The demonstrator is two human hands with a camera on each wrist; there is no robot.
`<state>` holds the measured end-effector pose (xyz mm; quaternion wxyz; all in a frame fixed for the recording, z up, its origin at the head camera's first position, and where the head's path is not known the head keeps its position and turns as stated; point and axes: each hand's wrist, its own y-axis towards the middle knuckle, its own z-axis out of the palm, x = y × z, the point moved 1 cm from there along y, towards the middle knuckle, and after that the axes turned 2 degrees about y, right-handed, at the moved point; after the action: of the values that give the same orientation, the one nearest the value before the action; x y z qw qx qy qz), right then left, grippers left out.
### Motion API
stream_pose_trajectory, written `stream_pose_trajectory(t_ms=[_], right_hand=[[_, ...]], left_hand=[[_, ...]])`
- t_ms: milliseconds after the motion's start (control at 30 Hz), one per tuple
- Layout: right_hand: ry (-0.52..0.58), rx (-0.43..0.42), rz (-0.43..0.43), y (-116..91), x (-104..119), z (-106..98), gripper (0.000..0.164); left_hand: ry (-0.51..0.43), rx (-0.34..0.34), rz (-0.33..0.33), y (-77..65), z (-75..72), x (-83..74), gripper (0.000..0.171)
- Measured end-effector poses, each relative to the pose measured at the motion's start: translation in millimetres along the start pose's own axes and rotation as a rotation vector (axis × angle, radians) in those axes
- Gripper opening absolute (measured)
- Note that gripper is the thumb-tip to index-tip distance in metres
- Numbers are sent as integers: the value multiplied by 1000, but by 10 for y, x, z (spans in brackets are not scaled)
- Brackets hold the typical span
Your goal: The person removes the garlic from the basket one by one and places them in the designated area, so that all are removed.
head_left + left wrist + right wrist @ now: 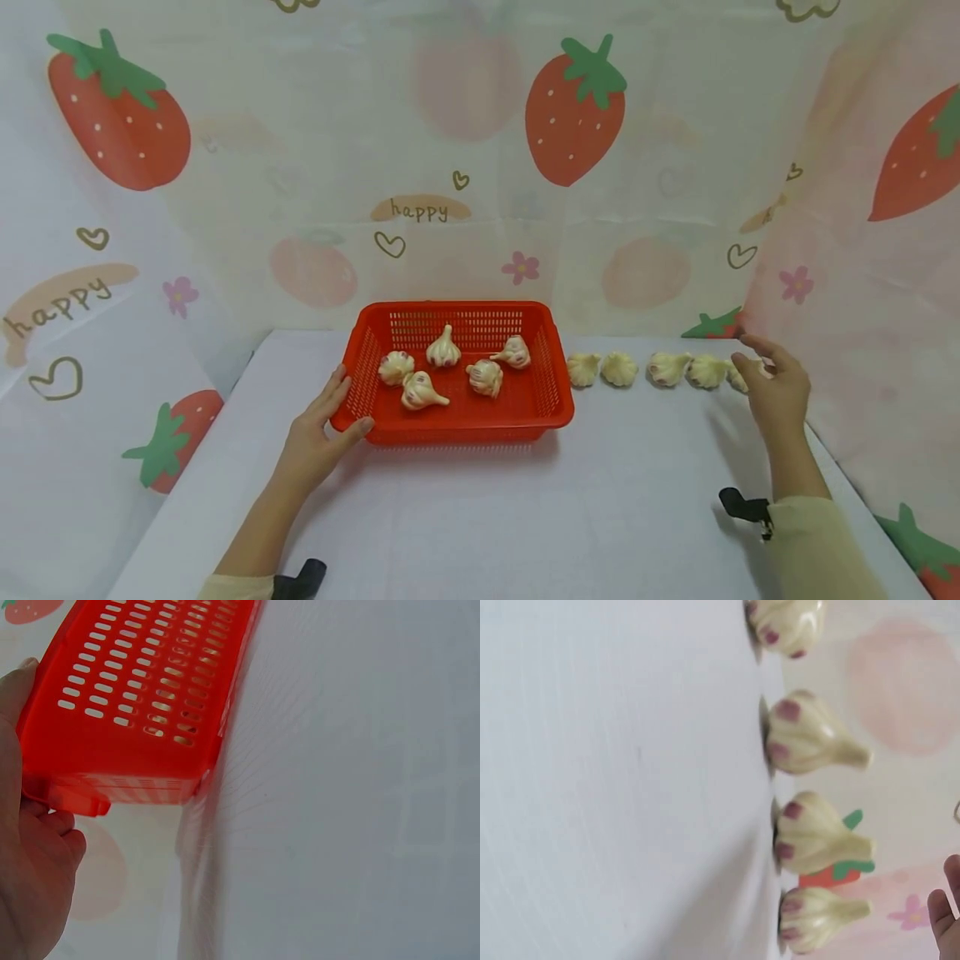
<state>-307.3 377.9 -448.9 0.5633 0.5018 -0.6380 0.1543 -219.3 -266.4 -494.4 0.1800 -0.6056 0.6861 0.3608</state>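
Note:
My left hand (313,442) grips the left rim of a red plastic basket (457,431); in the left wrist view its fingers (56,832) curl under the rim. Several garlic bulbs (444,347) lie inside the basket. To its right, more garlic bulbs (667,369) form a row along the table's back edge. My right hand (776,392) hovers by the row's right end, thumb and forefinger apart, partly covering the last bulb (737,379). In the right wrist view, its fingers (943,915) show at the lower right corner, away from the bulbs (817,832), holding nothing visible.
A white cloth covers the table (480,517). Behind it hangs a pale curtain (337,167) printed with strawberries and hearts, which also closes off the left and right sides. Black straps (742,504) sit at the wrists.

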Motion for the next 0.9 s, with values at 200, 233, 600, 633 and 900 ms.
stream_pose_trajectory(t_ms=[200,233,600,633,900], right_hand=[[-9,55,31,-157,140,74,39],[-5,62,21,-189,171,88,39],[52,159,-71,-492,467,313,40],[54,163,-70,-516,491,337,41],[92,241,-76,-721,660,468,44]], left_hand=[[-4,2,-4,6,11,3,87],[-4,2,-5,7,11,1,87],[3,-9,13,-5,1,4,87],[5,-11,15,-6,-2,3,88],[10,-4,17,7,-10,-11,89]])
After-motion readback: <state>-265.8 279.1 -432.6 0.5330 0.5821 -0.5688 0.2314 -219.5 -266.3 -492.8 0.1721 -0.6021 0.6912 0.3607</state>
